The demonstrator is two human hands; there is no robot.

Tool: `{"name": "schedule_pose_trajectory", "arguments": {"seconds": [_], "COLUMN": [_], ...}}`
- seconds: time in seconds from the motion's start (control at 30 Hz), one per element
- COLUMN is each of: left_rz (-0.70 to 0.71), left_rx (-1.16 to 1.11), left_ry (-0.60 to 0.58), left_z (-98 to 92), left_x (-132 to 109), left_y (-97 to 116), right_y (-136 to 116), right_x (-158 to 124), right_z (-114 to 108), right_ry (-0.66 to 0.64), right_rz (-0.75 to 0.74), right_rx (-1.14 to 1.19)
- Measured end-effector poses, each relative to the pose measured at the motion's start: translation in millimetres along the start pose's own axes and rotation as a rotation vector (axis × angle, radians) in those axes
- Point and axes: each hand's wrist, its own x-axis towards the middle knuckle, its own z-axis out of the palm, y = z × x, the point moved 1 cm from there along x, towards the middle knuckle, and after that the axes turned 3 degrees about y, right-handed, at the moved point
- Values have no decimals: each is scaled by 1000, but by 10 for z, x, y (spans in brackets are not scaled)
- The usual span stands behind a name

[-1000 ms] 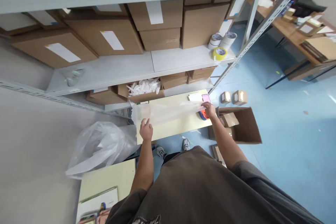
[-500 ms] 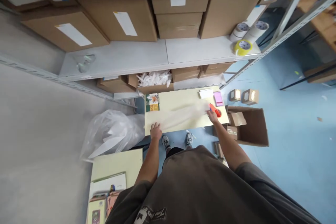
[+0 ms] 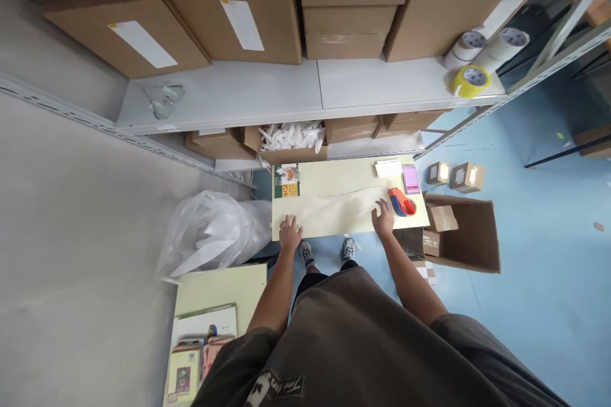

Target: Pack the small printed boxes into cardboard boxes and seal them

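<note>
A long, pale translucent plastic sheet (image 3: 341, 208) lies across the cream tabletop (image 3: 344, 173) between my hands. My left hand (image 3: 289, 233) rests with spread fingers on the table's front edge, by the sheet's left end. At the sheet's right end is my right hand (image 3: 382, 219), its fingers apart and slightly bent, holding nothing that I can see. Just right of it sits a red and blue tape dispenser (image 3: 402, 202). Behind that lie a purple pad (image 3: 410, 179) and a stack of white slips (image 3: 388, 168). A green and yellow printed card (image 3: 287, 180) lies at the back left.
A shelf (image 3: 267, 92) with cardboard boxes and tape rolls (image 3: 470, 81) stands beyond the table. Left is a clear plastic bag (image 3: 217, 229) of white scraps; right, an open carton (image 3: 470, 235) on the floor. A second table (image 3: 222, 289) is at lower left.
The plastic sheet, blurred before, now lies still and flatter. My right hand has come away from the tape dispenser and opened. My left hand stays near the front edge, fingers more spread.
</note>
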Motion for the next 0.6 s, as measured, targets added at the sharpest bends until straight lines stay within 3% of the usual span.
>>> {"name": "schedule_pose_trajectory", "arguments": {"seconds": [0.1,0.23,0.43,0.5,0.6], "left_rz": [-5,-69,-99,-83,-48], "left_rx": [9,29,0,-27,-125], "left_ry": [35,-45,-53,-34,78], "left_z": [-7,69,146,124,17], "left_x": [131,291,324,297,323], "left_y": [-33,-120,-176,-150,-127], "right_y": [-222,-160,148,88,-235], "right_x": [-125,-168,-204,-195,-127], "right_z": [316,590,586,581,637], "right_ry": [-341,-581,-596,-553,-440], "right_rz": [-123,95,106,136,135], "right_rx": [-65,-247,-288,-254,-88]}}
